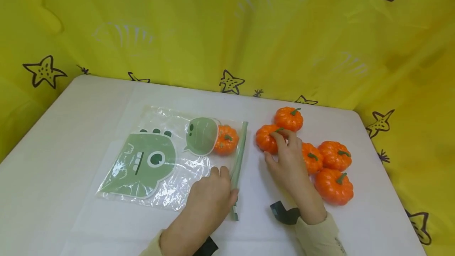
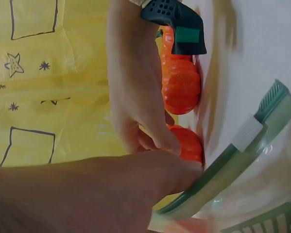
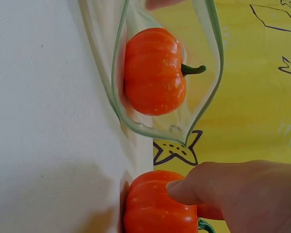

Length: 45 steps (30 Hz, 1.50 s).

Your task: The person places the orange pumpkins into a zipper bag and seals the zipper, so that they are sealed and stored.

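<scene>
A clear zip bag [image 1: 190, 171] printed with a green monster lies flat on the table, its mouth facing right. One small orange toy pumpkin [image 3: 152, 73] sits inside, just behind the parted mouth. My left hand [image 1: 211, 191] pinches the bag's green zip edge near its front end. A white slider [image 2: 247, 133] shows on that zip in the left wrist view. Right of the mouth, my right hand [image 1: 289, 161] grips another toy pumpkin [image 1: 264, 140], thumb on its near side and fingers over the top by the stem. That pumpkin appears to rest on the table.
Several more toy pumpkins stand close by: one behind [image 1: 287, 119] the gripped one, others [image 1: 335, 187] to the right of my right hand. Yellow cloth [image 1: 199, 42] with drawn starfish hangs behind the white table [image 1: 117, 94]. Dark straps [image 1: 284, 212] sit at both wrists.
</scene>
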### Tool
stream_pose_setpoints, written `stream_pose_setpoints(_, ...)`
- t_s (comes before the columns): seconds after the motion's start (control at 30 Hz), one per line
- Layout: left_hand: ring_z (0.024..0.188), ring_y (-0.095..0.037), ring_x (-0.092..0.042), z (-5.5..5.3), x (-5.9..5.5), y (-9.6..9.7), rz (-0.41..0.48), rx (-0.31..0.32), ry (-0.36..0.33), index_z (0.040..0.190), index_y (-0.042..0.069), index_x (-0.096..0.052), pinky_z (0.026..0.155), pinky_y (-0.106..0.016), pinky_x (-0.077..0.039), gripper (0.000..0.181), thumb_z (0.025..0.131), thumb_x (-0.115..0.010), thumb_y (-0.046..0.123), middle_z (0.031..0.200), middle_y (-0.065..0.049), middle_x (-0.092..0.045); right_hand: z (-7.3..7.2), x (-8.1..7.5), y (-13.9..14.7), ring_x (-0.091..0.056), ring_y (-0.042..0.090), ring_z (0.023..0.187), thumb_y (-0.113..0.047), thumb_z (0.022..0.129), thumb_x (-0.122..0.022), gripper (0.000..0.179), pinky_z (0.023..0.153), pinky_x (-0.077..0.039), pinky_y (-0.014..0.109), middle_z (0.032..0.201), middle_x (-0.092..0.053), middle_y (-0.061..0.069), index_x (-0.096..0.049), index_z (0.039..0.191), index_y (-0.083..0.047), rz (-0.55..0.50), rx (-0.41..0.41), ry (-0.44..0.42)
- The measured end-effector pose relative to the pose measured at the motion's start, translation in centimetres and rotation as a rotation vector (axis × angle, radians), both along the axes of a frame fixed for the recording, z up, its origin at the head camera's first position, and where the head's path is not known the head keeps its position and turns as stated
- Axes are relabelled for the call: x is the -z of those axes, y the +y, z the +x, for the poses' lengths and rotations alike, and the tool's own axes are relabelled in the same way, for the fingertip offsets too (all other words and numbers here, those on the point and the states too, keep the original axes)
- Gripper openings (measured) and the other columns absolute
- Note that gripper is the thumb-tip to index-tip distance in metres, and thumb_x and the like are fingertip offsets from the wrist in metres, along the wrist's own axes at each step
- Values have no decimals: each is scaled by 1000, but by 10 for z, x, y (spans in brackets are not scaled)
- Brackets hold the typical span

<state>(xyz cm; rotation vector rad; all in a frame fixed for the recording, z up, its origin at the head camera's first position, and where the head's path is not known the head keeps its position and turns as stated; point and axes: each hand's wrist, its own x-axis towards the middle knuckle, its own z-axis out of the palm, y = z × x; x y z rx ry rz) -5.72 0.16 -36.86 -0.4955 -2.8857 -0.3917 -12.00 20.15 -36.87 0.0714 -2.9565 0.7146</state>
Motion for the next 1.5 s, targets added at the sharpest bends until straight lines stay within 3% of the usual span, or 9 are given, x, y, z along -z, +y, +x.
stream_pose_setpoints(0.1,47,-23,-55,4,2,5,-12,-23,-51,89,2,-53,41,-36,-45,51,74,-81,41,72,-6,-51,0,1,1,-36,40,131,-14,89,-69,52,106,-41,61,146,-33,18,-50,136,-3,-3,11,-19)
stream_pose_setpoints(0.17,50,-23,-56,5,3,8,-32,-28,-35,93,1,-52,42,-35,-46,55,72,-82,43,72,-6,-51,0,1,2,-36,41,133,-13,89,-70,53,107,-40,62,148,-31,20,-49,136,-3,-4,16,-28)
stream_pose_setpoints(0.3,57,-23,-58,9,7,11,-91,-43,-3,111,-4,-57,46,-34,-48,72,72,-81,50,79,-8,-56,-1,2,1,-35,45,137,-15,89,-69,53,108,-37,64,154,-29,23,-48,136,-3,-2,12,-34)
stream_pose_setpoints(0.47,64,-23,-59,14,12,11,-148,-59,-42,133,-7,-52,51,-34,-50,89,75,-76,57,91,-13,-60,-2,5,-1,-37,41,131,-16,89,-70,43,105,-43,61,147,-36,20,-51,126,-3,-21,27,-18)
stream_pose_setpoints(0.6,63,-22,-60,15,15,12,-154,-44,-12,132,-9,-53,49,-33,-49,86,77,-75,52,89,-13,-61,-2,6,-2,-47,36,114,-14,89,-71,41,99,-50,52,132,-39,19,-48,120,-1,-47,48,10)
stream_pose_setpoints(0.73,63,-21,-60,19,15,13,-162,-49,48,128,-10,-56,47,-32,-48,82,74,-78,48,86,-12,-61,-1,7,-2,-54,36,106,-15,89,-72,51,98,-51,51,129,-37,20,-42,127,2,-73,54,-4)
stream_pose_setpoints(0.93,57,-20,-59,21,14,15,-116,-30,55,126,-13,-56,47,-33,-50,73,74,-77,33,78,-10,-62,-2,4,-3,-49,38,120,-17,89,-72,69,108,-42,55,140,-37,22,-31,142,1,-129,32,-48)
stream_pose_setpoints(1.2,47,-22,-56,15,9,10,-78,29,-105,134,-15,-47,41,-34,-43,78,75,-74,28,66,-7,-61,-3,0,-3,-44,37,134,-18,89,-73,74,111,-39,56,148,-41,20,-32,148,-2,-121,-31,-82)
stream_pose_setpoints(1.5,43,-20,-53,9,3,5,-24,56,-15,128,-9,-54,38,-33,-40,61,78,-73,20,66,-6,-62,1,-6,-4,-51,35,126,-18,85,-77,75,109,-42,54,141,-50,17,-37,146,-3,-182,-124,-48)
